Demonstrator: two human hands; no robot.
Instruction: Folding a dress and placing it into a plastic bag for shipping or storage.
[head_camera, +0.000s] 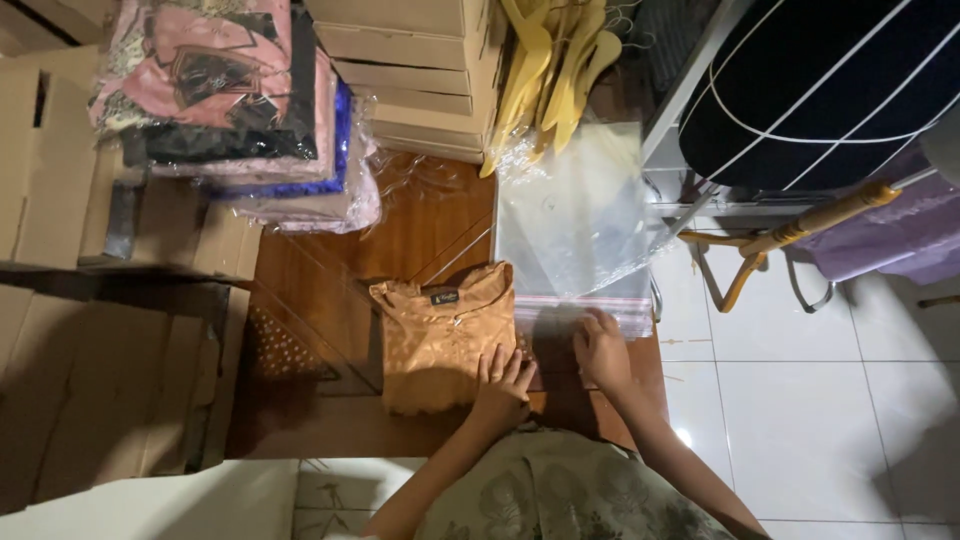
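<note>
a folded orange top (443, 335) lies flat on a brown wooden table (330, 270), near the front edge. it has a small dark tag at the neck.

the left hand (503, 385) rests on the lower right corner of the orange top. its fingers are spread a little and lie flat on the cloth, not gripping it.

the right hand (601, 350) is just beside the left one. it presses down on the bottom edge of a stack of clear plastic bags (575, 225). its fingers are bent and close together, with the tips on the plastic. it is hard to tell if they pinch 1 bag or only touch it.

the bags lie just to the right of the orange top and touch its side.

at the back of the table sits a pile of packed clothes (250, 110) in pink, black and blue. next to it are flat cardboard boxes (410, 70) and some yellow hangers (550, 70). a white tile floor (800, 400) is on the right.
</note>
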